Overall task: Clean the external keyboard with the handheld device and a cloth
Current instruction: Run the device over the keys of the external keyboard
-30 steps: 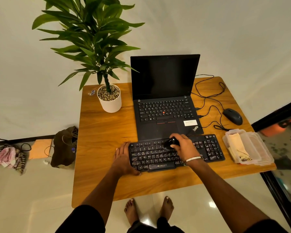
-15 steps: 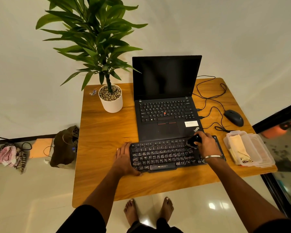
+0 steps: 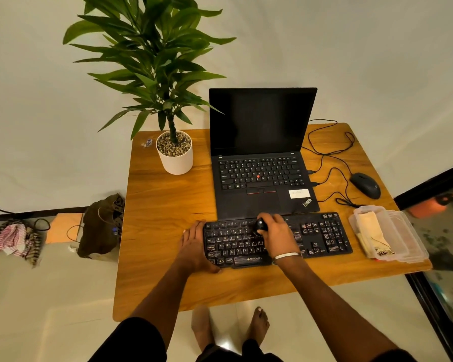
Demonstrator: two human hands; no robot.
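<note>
Head view shows the keyboard (image 3: 277, 239) lying flat on the desk (image 3: 162, 205), near its front edge and just in front of the open laptop (image 3: 262, 163). Left hand (image 3: 194, 246) rests with straight fingers flat against the keyboard's left end, bracing it and gripping nothing. Right hand (image 3: 277, 236) is curled round the device (image 3: 261, 225), a small dark rounded object held over the upper key rows left of centre; whether its tip touches the keys cannot be told. Cloth (image 3: 372, 231) lies folded in an open clear tub (image 3: 403, 239) at the keyboard's right end, untouched. Assessment: the device pass is in hand and the cloth stage is not yet begun. Keyboard appears a light, stiff plastic slab, likely to slide on the smooth wood under sideways strokes, so the brace at its end is sound practice; if lifted, it is best taken by its two short ends, not by the keys, whose caps may pop under prying force. Device looks light and fits within one palm, with a full wrap of the fingers adequate. Cloth is soft and limp and should be pinched at a fold to lift it out of the tub. Mouse (image 3: 365, 184) and its cable (image 3: 332, 155) lie well clear to the right rear.
</note>
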